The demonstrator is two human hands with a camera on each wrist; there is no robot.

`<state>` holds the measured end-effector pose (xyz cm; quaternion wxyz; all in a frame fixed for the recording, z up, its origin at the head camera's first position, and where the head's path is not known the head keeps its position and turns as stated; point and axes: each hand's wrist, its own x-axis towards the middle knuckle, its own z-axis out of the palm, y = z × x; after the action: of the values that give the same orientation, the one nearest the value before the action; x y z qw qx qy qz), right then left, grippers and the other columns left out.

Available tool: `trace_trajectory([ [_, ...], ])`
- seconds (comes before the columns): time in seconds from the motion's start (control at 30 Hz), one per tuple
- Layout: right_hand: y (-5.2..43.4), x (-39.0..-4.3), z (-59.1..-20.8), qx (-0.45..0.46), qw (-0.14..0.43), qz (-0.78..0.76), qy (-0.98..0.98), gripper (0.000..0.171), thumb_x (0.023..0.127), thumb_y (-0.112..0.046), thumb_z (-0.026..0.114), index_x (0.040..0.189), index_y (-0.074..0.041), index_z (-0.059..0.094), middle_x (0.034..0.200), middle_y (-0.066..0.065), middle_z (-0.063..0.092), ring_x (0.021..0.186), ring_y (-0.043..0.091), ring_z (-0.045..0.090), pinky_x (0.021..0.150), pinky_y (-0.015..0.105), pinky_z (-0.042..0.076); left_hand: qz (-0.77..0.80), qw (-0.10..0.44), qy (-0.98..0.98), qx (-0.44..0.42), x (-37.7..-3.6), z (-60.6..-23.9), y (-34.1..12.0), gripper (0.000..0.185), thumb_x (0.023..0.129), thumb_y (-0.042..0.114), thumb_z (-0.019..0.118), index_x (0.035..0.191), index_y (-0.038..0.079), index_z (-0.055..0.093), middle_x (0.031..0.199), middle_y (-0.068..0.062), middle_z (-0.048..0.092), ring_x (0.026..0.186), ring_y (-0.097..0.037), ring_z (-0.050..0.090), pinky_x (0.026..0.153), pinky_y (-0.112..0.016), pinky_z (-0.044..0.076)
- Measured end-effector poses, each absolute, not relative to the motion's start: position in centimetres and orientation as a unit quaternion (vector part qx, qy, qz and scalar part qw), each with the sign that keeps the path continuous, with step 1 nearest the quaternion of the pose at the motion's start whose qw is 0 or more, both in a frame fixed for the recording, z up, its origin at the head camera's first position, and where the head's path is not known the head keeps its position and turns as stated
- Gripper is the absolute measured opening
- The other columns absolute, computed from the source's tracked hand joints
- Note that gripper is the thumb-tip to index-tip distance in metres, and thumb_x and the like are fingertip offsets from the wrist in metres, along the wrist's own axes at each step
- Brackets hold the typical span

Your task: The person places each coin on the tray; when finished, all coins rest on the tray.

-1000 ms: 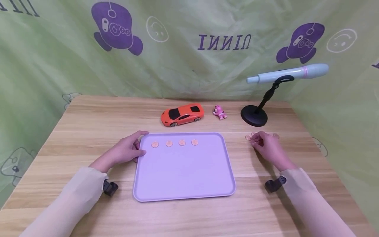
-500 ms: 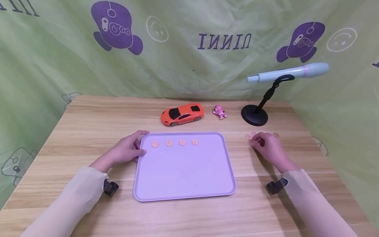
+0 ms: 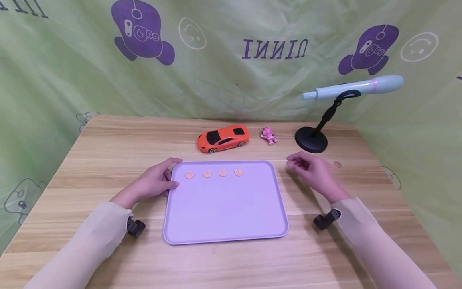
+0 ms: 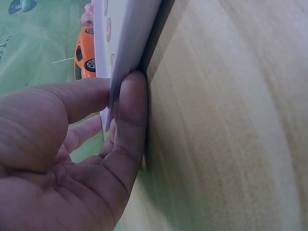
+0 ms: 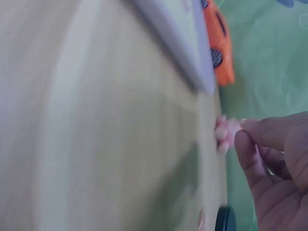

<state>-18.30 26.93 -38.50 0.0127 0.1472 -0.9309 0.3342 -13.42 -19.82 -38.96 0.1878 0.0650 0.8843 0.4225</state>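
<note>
Fingers: L hand (image 3: pixel 153 185) thumb and fingers curled onto the tray's (image 3: pixel 223 224) L rim near its far-L corner, thumb on the rim. R hand (image 3: pixel 312 171) fingertips drawn together toward the thumb; whether a coin sits in the pinch cannot be told from the head view.

Head view:
- Tray: lilac, rectangular, centre of table (image 3: pixel 108 257). L hand at its 10 o'clock, R hand at its 2 o'clock, just off the R rim and above the wood.
- Coins in tray (image 3: pixel 213 173): 4 pcs in a row along the far edge, evenly spaced.
- Loose coin (image 3: pixel 337 164): on the wood at 3 o'clock of R hand, near it.
- Orange toy car (image 3: pixel 222 139): 12 o'clock of tray, on the table.
- Pink figure (image 3: pixel 268 136): 3 o'clock of car, close by.
- Black stand (image 3: pixel 311 140): 12 o'clock of R hand; holds a pale blue pen-like device (image 3: pixel 351 87) near horizontal.
- Green printed cloth (image 3: pixel 231 60) behind the table.

L wrist view: thumb (image 4: pixel 131 120) pressed on the tray edge (image 4: pixel 126 38), fingers on the other side; the rim is pinched between them. Car in the background.

R wrist view: blurred. Thumb and forefinger (image 5: pixel 260 139) meet at the tips; a coin between them cannot be confirmed. Tray corner (image 5: pixel 192 53) and car at 12 o'clock.
</note>
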Motion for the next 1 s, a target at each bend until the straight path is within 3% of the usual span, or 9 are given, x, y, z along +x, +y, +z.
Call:
trace_trajectory([
  [0.23, 23.6, -19.1, -37.9, 0.185, -0.059, 0.375, -0.907, 0.026, 0.098, -0.009, 0.072, 0.123, -0.001, 0.074, 0.113, 0.018, 0.077, 0.094, 0.017, 0.07, 0.079, 0.014, 0.058, 0.426, 0.183, 0.883, 0.072, -13.6, -38.9, -19.8, 0.071, 0.097, 0.0, 0.069, 0.16, 0.005, 0.035, 0.092, -0.014, 0.054, 0.072, -0.019, 0.061, 0.059, -0.029, 0.062],
  [0.43, 21.1, -19.4, -38.6, 0.211, -0.096, 0.373, -0.898, 0.022, 0.097, -0.008, 0.074, 0.118, -0.001, 0.075, 0.103, 0.014, 0.075, 0.091, 0.02, 0.068, 0.077, 0.02, 0.058, 0.431, 0.175, 0.882, 0.078, -13.6, -39.0, -20.0, 0.07, 0.096, -0.002, 0.068, 0.158, 0.003, 0.037, 0.092, -0.014, 0.054, 0.072, -0.018, 0.061, 0.059, -0.029, 0.062],
  [0.73, 18.9, -19.5, -39.5, 0.241, -0.081, 0.327, -0.91, 0.016, 0.095, -0.001, 0.073, 0.11, 0.0, 0.077, 0.098, 0.013, 0.075, 0.087, 0.018, 0.065, 0.078, 0.026, 0.057, 0.435, 0.183, 0.879, 0.065, -13.5, -39.0, -19.9, 0.071, 0.096, -0.002, 0.068, 0.159, 0.005, 0.037, 0.093, -0.014, 0.054, 0.073, -0.018, 0.061, 0.06, -0.029, 0.063],
  [0.87, 18.5, -19.3, -39.6, 0.248, -0.069, 0.313, -0.914, 0.016, 0.095, 0.001, 0.071, 0.11, 0.0, 0.077, 0.099, 0.013, 0.074, 0.089, 0.021, 0.064, 0.081, 0.034, 0.058, 0.436, 0.185, 0.879, 0.064, -13.4, -39.0, -19.9, 0.071, 0.096, -0.002, 0.068, 0.159, 0.005, 0.036, 0.092, -0.013, 0.053, 0.073, -0.018, 0.06, 0.06, -0.029, 0.063],
  [1.0, 18.0, -19.2, -39.6, 0.247, -0.066, 0.3, -0.919, 0.018, 0.096, -0.001, 0.071, 0.113, -0.001, 0.077, 0.099, 0.012, 0.072, 0.09, 0.022, 0.062, 0.081, 0.033, 0.055, 0.437, 0.183, 0.878, 0.064, -13.3, -38.9, -19.9, 0.071, 0.096, -0.001, 0.068, 0.159, 0.005, 0.036, 0.092, -0.013, 0.053, 0.072, -0.018, 0.06, 0.06, -0.029, 0.063],
])
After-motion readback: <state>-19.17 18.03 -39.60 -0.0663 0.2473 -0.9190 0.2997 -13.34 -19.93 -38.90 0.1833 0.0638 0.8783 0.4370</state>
